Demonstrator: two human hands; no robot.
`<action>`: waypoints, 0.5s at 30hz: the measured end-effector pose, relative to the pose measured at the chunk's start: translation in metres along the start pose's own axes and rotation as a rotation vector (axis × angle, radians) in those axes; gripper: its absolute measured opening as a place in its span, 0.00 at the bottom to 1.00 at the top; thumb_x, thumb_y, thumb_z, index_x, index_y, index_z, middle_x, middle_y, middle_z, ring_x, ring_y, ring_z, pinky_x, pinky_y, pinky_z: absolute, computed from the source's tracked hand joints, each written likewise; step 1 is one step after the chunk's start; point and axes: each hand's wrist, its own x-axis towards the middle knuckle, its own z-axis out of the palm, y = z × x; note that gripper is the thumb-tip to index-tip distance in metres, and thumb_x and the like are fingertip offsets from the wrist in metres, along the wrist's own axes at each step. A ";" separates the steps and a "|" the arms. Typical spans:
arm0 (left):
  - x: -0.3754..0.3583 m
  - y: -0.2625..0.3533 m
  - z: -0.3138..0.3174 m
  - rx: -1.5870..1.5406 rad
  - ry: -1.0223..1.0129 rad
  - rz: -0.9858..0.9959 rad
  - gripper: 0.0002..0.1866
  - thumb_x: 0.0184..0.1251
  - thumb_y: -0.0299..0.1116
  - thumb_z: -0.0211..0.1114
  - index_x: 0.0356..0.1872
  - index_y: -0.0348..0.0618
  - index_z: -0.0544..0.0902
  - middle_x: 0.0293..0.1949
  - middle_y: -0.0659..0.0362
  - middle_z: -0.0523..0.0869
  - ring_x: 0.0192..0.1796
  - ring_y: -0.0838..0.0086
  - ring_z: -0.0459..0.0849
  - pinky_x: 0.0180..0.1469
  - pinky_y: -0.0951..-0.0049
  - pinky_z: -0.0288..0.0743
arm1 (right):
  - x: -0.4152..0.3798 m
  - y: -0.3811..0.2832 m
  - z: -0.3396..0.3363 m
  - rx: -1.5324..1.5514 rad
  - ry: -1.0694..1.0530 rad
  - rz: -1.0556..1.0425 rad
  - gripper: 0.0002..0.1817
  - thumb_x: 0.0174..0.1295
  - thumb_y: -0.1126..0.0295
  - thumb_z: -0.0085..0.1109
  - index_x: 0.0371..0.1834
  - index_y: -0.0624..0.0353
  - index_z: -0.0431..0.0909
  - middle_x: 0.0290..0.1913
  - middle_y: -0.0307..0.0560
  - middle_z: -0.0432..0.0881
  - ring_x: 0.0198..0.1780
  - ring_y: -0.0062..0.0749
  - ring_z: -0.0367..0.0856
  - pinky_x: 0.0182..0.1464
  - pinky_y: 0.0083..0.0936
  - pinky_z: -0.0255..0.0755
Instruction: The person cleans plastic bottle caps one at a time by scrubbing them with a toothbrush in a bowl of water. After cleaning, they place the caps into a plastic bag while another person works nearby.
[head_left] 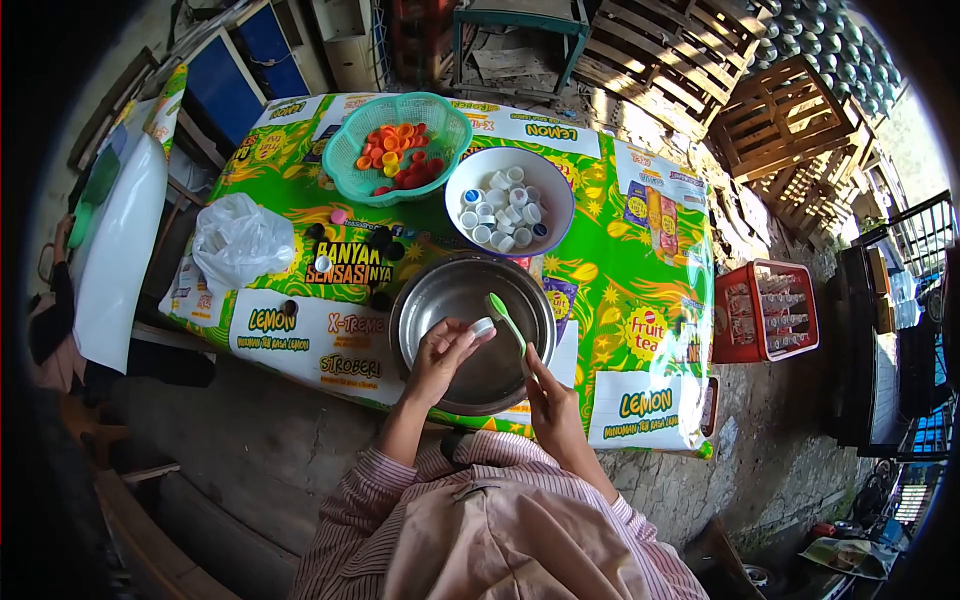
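Observation:
Over a metal basin [420,310], my left hand [445,355] pinches a white bottle cap [482,326] between thumb and fingers. My right hand [548,395] grips a green toothbrush [510,325] by its handle, its head pointing up and left near the cap but apart from it. Just behind the basin stands a white bowl [563,190] with a blue rim, holding many white bottle caps [505,212]. A mint-green plastic basket [345,150] at the back holds red, orange and yellow caps [395,150].
A crumpled clear plastic bag [242,238] and several black caps [380,238] lie on the printed tablecloth [655,405]. A red crate of bottles [765,312] stands right of the table. Wooden pallets [785,115] lean behind. Another person's arm [62,250] shows at far left.

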 end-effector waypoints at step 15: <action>-0.004 -0.015 -0.005 -0.231 0.069 -0.287 0.13 0.72 0.37 0.49 0.49 0.41 0.74 0.52 0.52 0.78 0.56 0.67 0.77 0.60 0.66 0.71 | -0.015 0.017 0.006 -0.311 0.025 -0.052 0.28 0.60 0.78 0.52 0.65 0.45 0.65 0.26 0.56 0.77 0.26 0.51 0.79 0.27 0.39 0.70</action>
